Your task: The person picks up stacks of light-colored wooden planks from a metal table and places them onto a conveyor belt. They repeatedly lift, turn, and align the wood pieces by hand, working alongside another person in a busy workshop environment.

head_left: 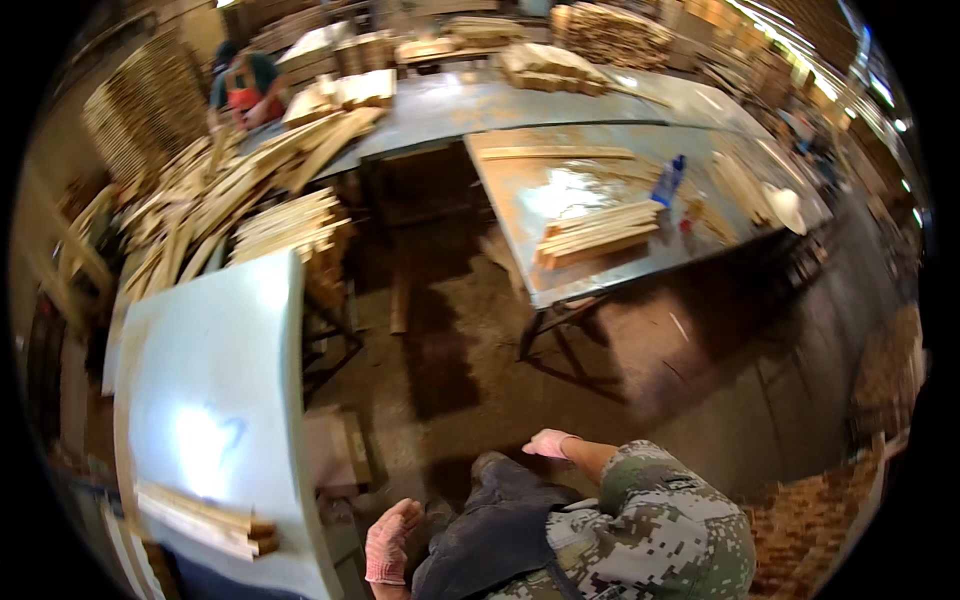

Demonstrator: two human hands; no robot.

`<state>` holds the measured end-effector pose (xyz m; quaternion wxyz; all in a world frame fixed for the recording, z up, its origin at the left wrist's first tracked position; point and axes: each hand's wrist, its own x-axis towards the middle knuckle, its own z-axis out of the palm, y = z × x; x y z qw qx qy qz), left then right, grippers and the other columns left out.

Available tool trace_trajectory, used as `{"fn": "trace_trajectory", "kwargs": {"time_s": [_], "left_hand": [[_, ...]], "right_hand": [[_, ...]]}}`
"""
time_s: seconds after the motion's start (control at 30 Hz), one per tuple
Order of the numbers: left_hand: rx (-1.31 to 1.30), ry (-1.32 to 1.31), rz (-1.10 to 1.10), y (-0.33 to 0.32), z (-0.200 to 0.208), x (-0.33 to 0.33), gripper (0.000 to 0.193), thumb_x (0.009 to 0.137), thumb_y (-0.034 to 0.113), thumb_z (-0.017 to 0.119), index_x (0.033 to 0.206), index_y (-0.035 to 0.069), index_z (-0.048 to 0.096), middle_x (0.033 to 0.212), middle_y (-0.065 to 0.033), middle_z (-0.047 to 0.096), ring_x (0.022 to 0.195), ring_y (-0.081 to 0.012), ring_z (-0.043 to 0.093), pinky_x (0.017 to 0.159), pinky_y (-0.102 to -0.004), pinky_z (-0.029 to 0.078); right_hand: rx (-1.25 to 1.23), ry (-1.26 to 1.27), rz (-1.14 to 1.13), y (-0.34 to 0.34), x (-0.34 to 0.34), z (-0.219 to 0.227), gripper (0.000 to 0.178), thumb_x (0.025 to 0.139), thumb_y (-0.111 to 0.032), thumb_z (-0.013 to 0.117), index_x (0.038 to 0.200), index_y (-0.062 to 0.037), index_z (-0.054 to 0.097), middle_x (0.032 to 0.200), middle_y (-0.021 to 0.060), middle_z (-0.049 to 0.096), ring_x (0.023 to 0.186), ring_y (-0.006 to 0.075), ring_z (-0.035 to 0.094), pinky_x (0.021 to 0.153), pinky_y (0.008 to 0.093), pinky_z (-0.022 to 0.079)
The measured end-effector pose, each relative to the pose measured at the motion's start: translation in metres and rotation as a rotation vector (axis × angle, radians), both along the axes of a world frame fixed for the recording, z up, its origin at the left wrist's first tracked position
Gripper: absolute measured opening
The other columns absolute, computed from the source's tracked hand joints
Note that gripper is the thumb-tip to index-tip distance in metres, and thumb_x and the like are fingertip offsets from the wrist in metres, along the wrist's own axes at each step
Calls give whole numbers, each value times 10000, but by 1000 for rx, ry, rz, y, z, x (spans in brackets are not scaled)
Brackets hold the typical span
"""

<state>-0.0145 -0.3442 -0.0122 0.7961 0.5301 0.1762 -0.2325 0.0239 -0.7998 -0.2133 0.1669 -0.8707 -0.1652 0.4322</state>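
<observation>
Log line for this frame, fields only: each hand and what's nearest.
left hand: gloved, empty, near white table | right hand: gloved, empty, over floor | ahead: metal table with wood strips

Pink glove on left hand [390,543], camouflage sleeve [650,530], blue bottle [668,180], pale tabletop [215,400]

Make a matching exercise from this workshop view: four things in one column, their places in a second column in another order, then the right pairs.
Things
1. blue bottle
2. short stack of wooden slats
3. loose heap of wooden strips
4. person in a red apron

Places
A. far upper left, behind the heap
B. near edge of the shiny metal table, middle of the view
C. standing on the metal table, just beyond the short stack
D. left of the dark gap, above the white tabletop

Pairs: 1-C, 2-B, 3-D, 4-A
</observation>
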Motion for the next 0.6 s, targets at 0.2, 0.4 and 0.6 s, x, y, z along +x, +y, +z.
{"fn": "trace_trajectory", "kwargs": {"time_s": [0.2, 0.4, 0.6], "left_hand": [[84, 79, -48, -59, -6, 122, 639, 960, 376, 784, 1385, -85, 660, 1284, -242, 754, 1118, -362, 764, 1020, -482, 605], [97, 114, -152, -78, -45, 249, 654, 977, 404, 780, 1391, -88, 660, 1284, -250, 744, 1142, -355, 755, 1031, -466, 592], [150, 216, -190, -108, -59, 422, 565, 1017, 352, 738, 1389, -66, 669, 1260, -193, 764, 1121, -316, 756, 1011, -429, 600]], "right_hand": [[27, 41, -208, -26, 90, 6, 432, 1086, -381, 495, 1365, -121, 697, 1361, 190, 711, 1340, 405, 629, 1121, 499, 495], [272, 365, -906, -29, 177, 36, 538, 1071, -497, 531, 1386, -100, 713, 1459, 158, 673, 1370, 406, 593, 1143, 487, 451], [207, 262, -1017, -65, 292, 39, 679, 985, -546, 591, 1380, -5, 697, 1392, 210, 712, 1294, 378, 650, 1084, 434, 489]]}}
